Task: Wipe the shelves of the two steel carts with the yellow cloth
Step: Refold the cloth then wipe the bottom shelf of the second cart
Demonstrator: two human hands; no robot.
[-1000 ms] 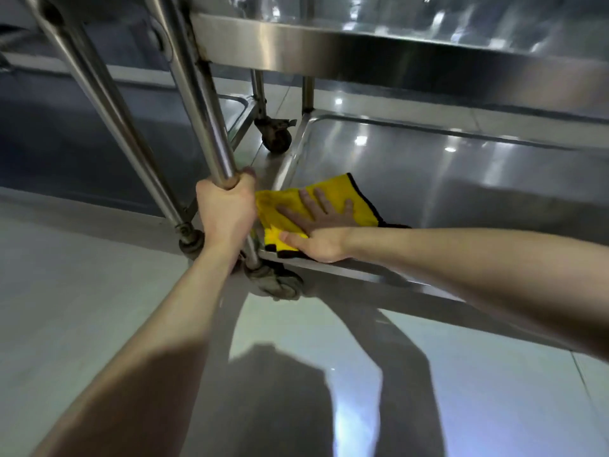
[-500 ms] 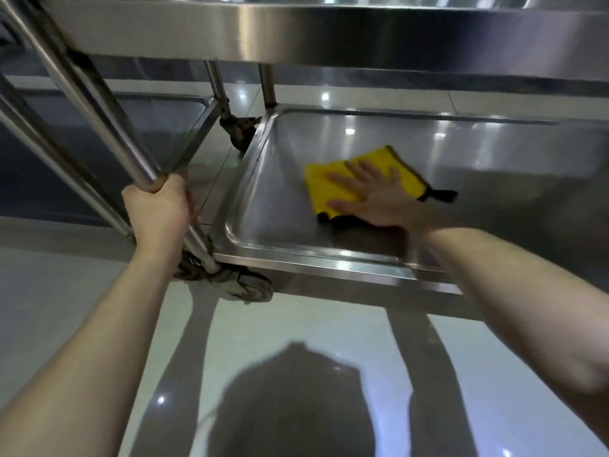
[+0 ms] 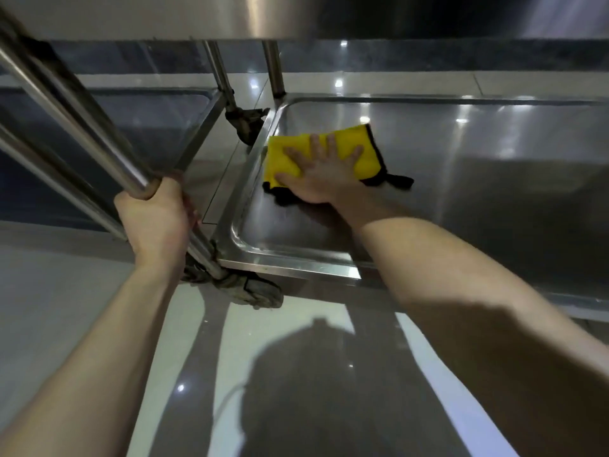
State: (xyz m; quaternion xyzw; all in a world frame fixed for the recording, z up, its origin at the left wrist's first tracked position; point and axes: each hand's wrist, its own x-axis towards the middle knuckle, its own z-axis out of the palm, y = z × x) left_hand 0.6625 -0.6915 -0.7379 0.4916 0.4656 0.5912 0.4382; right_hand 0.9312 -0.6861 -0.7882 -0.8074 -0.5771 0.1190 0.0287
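**Flat palm on the yellow cloth, lowest shelf of the right-hand cart**

At 9 o'clock in the view, the second cart's low shelf [image 3: 155, 127] lies dim behind two slanting steel tubes. The thicker tube, a corner post [image 3: 82, 127], runs from 10 o'clock down towards the middle. The left hand [image 3: 155, 222] grips it, fingers and thumb wrapped round the metal, with the forearm coming in from 7 o'clock. Below the hand the post ends at a grimy caster [image 3: 253, 291] on the pale, glossy floor [image 3: 66, 308] (the tiles throw back small spots of light).

A far caster [image 3: 245, 123] sits in the gap between the two carts' shelves, under a thinner post, at roughly 10 o'clock from the cloth.

Right of that gap is the bottom shelf [image 3: 290, 262] of the nearer cart, a shallow steel tray with a raised rim and rounded corners. The yellow cloth [image 3: 281, 158] lies on it just beside the left rim, at about 12 o'clock from the middle of the view. It has black edging, and a black loop [image 3: 400, 181] pokes out at its 4 o'clock. The right hand [image 3: 319, 176] lies flat on top of it, fingers straight, spread and pointing to 12 o'clock, palm pressing the cloth onto the steel. The heel of the hand overhangs the cloth's near edge, and the forearm reaches in from 4 o'clock.

The steel edge of the upper shelf [image 3: 230, 14] spans the top of the view. At 6 o'clock the person's shadow [image 3: 329, 374] falls dark on the floor.
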